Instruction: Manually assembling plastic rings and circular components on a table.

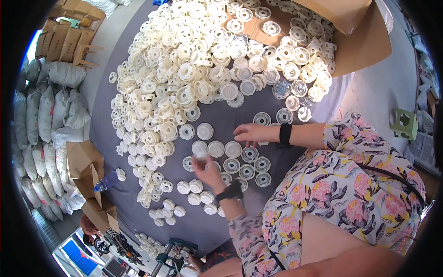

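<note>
Now, nearest of all, a floral shirt (pixel 318 184) fills the lower right, and out of it come two forearms with dark wristbands (pixel 284 135). The left hand (pixel 207 171) bends its fingers at a white cap (pixel 199 147), end piece of a short row, and there's blur right at the tips: can't tell whether it pinches that cap, pinches another piece or only touches. The right hand (pixel 256 133) hovers over the cloth-covered worktop (pixel 216 114), fingers loosely curled and apart, no piece showing in them! Beside the row, ringed discs (pixel 262 164) sit close together, some partly hidden by the left hand and wrist. Looks like a laying-out step, I'd judge, pieces going into rows by kind; the next move calls for setting the cap flat and level with its neighbours, without nudging them. Farther out, the big heap of cream wheels (pixel 184 87), tangled so deep that the lower ones are lost to view! Beyond, a cardboard box (pixel 364 53), cut off at the top. Down low, a clamp-like tool (pixel 182 243), its working end unclear; farthest left, stacked sacks (pixel 45 113), contents hidden.
</note>
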`<act>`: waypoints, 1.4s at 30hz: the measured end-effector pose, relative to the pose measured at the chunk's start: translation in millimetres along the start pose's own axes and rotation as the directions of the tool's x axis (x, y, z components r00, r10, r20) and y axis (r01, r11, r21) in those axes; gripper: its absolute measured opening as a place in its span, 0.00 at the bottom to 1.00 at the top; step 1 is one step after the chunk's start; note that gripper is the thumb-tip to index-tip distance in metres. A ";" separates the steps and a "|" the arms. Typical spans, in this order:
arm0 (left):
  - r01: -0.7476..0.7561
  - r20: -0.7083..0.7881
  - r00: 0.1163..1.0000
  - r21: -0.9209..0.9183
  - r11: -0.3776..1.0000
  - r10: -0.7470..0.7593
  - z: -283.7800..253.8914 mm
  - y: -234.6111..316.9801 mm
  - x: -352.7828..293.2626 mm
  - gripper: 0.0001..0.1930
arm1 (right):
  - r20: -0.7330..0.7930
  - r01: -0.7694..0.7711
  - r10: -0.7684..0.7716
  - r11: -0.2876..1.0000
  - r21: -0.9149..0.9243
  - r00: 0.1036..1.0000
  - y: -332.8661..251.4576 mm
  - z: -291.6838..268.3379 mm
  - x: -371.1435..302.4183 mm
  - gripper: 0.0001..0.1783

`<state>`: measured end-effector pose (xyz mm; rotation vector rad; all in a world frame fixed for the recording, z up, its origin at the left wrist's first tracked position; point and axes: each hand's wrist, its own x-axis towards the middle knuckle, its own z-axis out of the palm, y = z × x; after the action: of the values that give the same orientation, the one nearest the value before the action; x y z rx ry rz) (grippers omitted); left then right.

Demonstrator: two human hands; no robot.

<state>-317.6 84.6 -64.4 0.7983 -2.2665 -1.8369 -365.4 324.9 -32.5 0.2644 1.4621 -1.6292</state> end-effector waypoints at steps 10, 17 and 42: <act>-0.212 0.174 0.977 0.821 0.531 0.121 -72.6 -21.4 53.5 0.29 | -0.180 -0.005 0.013 0.999 0.040 0.984 11.5 -32.3 -14.6 0.20; -0.425 0.079 0.856 0.669 0.609 0.511 -9.3 15.0 6.2 0.21 | -0.398 0.055 -0.374 0.783 -0.619 0.838 24.2 -95.3 -60.8 0.14; -0.694 0.670 0.695 0.531 0.487 0.261 117.2 4.1 -106.6 0.37 | -0.131 -0.023 -0.588 0.188 -0.982 0.798 65.2 -91.9 -84.6 0.36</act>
<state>-275.6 237.3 -66.0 -0.4455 -3.1748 -0.7929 -306.3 452.2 -45.4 -0.4236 2.8264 -0.5326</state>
